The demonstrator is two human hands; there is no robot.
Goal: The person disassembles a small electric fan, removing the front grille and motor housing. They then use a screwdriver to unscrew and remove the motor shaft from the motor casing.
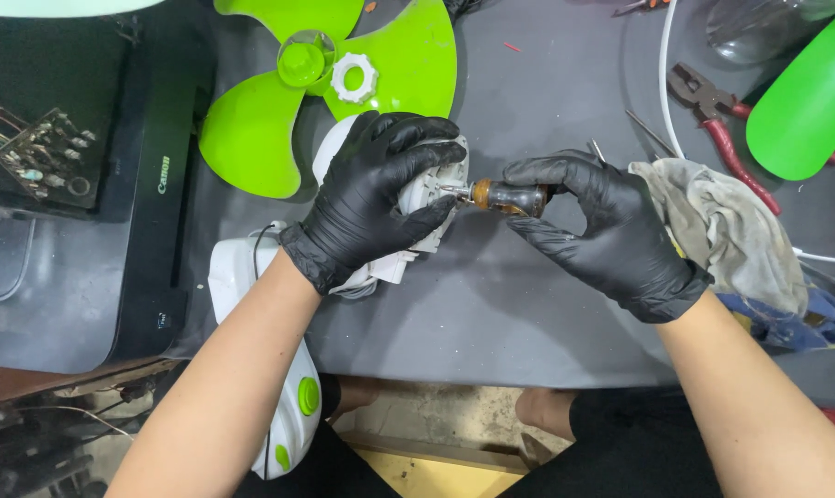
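Both my hands wear black gloves. My left hand (376, 198) grips a white fan motor housing (427, 189) held over the grey table (528, 314). My right hand (588, 226) holds a short screwdriver with a brown handle (510, 196); its metal tip touches the housing's right side. The white fan body with green buttons (293, 406) hangs off the table's front edge under my left forearm.
A bright green fan blade (251, 129) with a white ring nut (354, 77) lies behind my left hand. A dirty rag (727, 231), red-handled pliers (717, 115), a white cable and a green cover sit at the right. A black printer (155, 184) stands left.
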